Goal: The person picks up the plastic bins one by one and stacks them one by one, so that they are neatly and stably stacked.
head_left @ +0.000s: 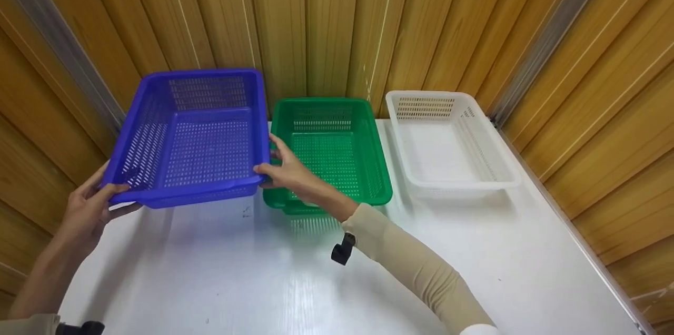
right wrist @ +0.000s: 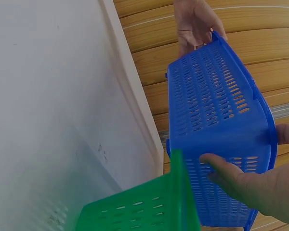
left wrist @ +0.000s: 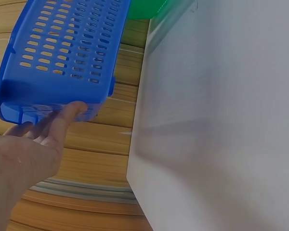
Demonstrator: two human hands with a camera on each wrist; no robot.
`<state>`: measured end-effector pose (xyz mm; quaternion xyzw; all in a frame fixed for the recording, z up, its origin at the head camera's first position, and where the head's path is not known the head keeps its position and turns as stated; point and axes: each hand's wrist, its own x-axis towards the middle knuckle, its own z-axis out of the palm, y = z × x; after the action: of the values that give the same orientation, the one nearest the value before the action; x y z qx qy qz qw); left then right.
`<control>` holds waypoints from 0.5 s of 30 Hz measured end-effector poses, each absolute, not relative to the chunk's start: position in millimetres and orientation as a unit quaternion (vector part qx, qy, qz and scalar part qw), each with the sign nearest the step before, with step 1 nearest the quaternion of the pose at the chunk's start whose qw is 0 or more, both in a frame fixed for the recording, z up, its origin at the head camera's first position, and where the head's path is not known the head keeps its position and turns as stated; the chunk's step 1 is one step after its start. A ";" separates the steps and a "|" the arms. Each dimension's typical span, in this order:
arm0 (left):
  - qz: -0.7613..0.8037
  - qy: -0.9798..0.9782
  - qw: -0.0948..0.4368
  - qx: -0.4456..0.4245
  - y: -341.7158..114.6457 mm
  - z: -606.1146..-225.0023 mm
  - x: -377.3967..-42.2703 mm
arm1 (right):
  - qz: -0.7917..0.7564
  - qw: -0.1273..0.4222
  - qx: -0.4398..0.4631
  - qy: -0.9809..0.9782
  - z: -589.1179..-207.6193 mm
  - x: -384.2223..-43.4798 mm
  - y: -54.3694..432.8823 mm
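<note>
A blue plastic basket with slotted walls is held up above the white table by both hands, with nothing inside it. My left hand grips its near left corner, thumb over the rim and fingers beneath. On the right side, my right hand holds the rim near the front corner, its thumb on top and fingers against the outer wall. From the left wrist view, the basket's slotted side rises beyond the left fingers. A green basket stands just right of the blue one, partly behind the right hand and forearm.
A white basket stands at the right on the white table. Wood-patterned panels rise behind and on both sides, with metal strips at the corners. A shadow falls on the table's left part.
</note>
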<state>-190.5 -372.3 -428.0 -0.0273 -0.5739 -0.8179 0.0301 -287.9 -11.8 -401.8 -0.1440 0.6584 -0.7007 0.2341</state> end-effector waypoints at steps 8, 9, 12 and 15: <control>-0.820 -0.570 0.046 -0.034 -365.2 -421.1 -193.8 | -0.731 0.193 -0.148 0.638 -401.1 -287.1 -8.2; -0.817 -0.574 0.048 -0.035 -363.3 -420.9 -194.3 | -0.730 0.189 -0.149 0.639 -401.5 -286.9 -6.6; -0.814 -0.577 0.050 -0.040 -358.2 -420.3 -194.6 | -0.731 0.179 -0.158 0.640 -402.3 -286.9 -1.4; -0.812 -0.579 0.058 -0.046 -354.1 -418.6 -194.3 | -0.734 0.170 -0.168 0.636 -400.9 -286.9 3.3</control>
<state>-194.3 -354.1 -418.6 -0.0457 -0.5786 -0.8123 0.0580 -286.9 3.3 -400.9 -0.1677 0.6359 -0.7339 0.1703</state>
